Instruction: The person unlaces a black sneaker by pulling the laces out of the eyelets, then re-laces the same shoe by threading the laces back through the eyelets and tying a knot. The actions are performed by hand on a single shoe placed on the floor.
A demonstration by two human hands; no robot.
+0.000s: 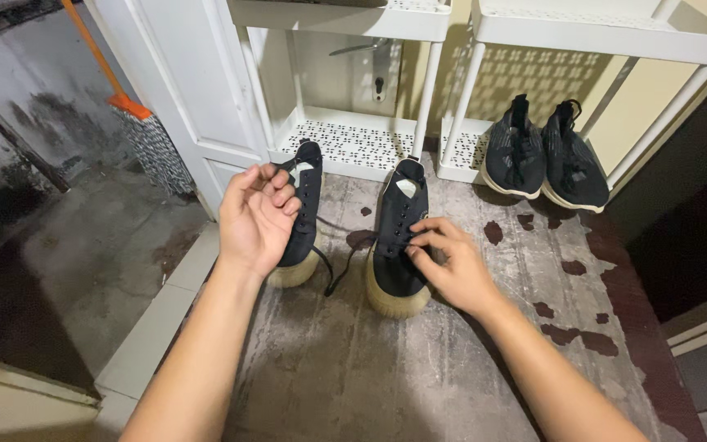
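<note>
From the head view, my right hand (452, 266) rests on the laces of the right black sneaker (398, 245), thumb and fingertips pinched nearly shut on a lace near the toe end. My left hand (255, 217) is raised, palm toward me, fingers loosely curled, half closed; it covers part of the left black sneaker (304, 213) just behind it, and I cannot tell whether it holds that shoe or a lace. A loose lace (337, 274) trails between the two shoes on the stained floor (353, 360). Beyond my right grip, a second dark pair (543, 160) sits at the white rack (353, 139), whose upper shelves are cut off. Far left of my left grip, a mop (149, 139) leans, its handle cut off.
</note>
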